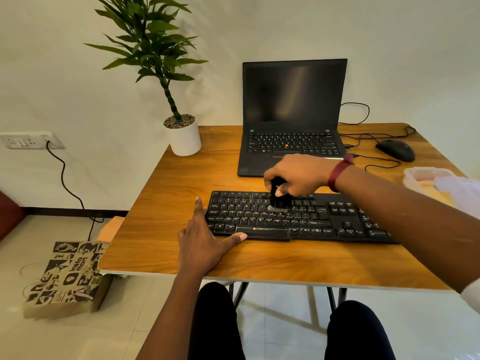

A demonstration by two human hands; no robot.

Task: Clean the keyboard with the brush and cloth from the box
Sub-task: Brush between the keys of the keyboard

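Observation:
A black keyboard lies across the front of the wooden table. My right hand grips a small black brush, whose pale bristles touch the keys around the middle letter rows. My left hand lies flat on the table against the keyboard's left end, thumb along its front edge, fingers apart. At the right edge stands a translucent box with a white cloth lying partly over it; both are blurred.
An open black laptop stands behind the keyboard. A black mouse with cables lies at the back right. A white potted plant sits at the table's back left corner. A printed paper bag stands on the floor at the left.

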